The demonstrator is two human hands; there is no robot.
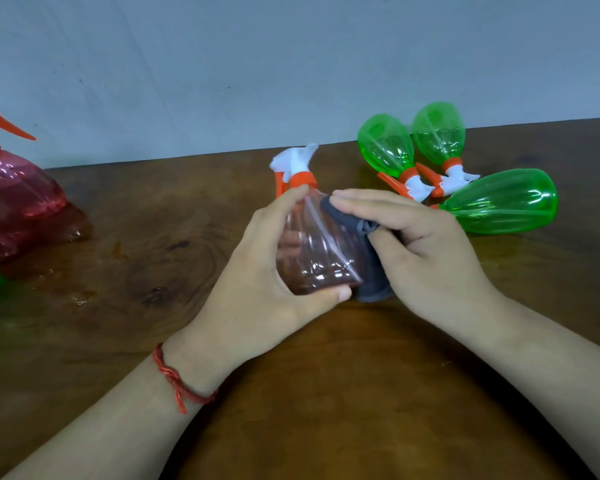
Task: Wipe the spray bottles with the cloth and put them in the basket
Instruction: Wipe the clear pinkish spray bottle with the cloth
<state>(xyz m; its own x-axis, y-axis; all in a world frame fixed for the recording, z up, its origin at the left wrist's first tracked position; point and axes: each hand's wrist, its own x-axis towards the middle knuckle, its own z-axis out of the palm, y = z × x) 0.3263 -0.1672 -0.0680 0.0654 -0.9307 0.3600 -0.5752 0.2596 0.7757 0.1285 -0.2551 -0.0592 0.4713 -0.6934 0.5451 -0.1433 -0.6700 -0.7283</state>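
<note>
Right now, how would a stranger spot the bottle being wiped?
At the middle of the wooden table, the left hand grips a reddish spray bottle while the right hand holds a dark cloth against it. Only green bottles lie to its right.

Dark brown wood table: clear grain & knots, smooth, low satin sheen, a few glinting smears twd its left edge. In left hand, red bottle: see-thru pinkish-red plastic, glossy, ribbed lengthwise w/ bright highlights. Its collar & trigger are orange plastic, spray head white plastic, all smooth. Under right hand, cloth: dark grey fabric, matt, soft, creased. Nr back edge, right side, green bottles: translucent green plastic, v. glossy, ribbed, w/ same orange & white plastic tops. At left edge, red bottles: translucent red plastic, shiny. Pale grey wall: matt, paint-like. On left wrist, bracelet: red braided cord, matt.
</note>
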